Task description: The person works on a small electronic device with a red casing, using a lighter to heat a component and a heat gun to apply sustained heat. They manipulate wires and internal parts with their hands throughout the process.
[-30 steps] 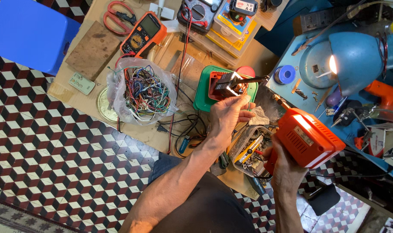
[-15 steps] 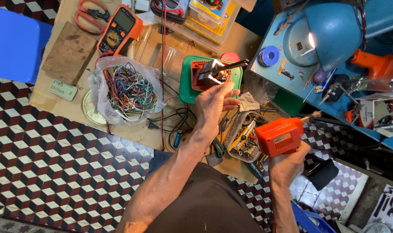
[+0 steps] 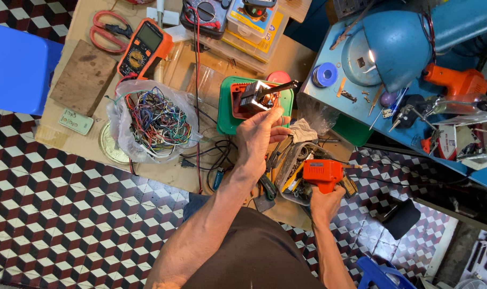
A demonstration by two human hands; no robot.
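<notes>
My left hand (image 3: 259, 136) reaches over the wooden bench and grips a small silver metal block with a dark rod sticking out of it (image 3: 262, 93). It holds the block just above a green tray (image 3: 225, 115) with a red part inside. My right hand (image 3: 323, 206) holds an orange pistol-shaped soldering gun (image 3: 322, 172) low at the bench's near edge, over a box of mixed hand tools (image 3: 291, 179). A crumpled grey cloth (image 3: 306, 130) lies between the two hands.
A clear bag of coloured wires (image 3: 155, 120) sits left of the tray, with an orange multimeter (image 3: 144, 48), red scissors (image 3: 107, 29) and a wooden block (image 3: 83, 77) beyond. On the blue table to the right are a lit blue lamp (image 3: 393, 40), a blue spool (image 3: 325, 75) and another orange tool (image 3: 457, 80).
My right hand has lowered the orange soldering gun from chest height down to the tool box. My left hand still holds the metal block over the green tray.
</notes>
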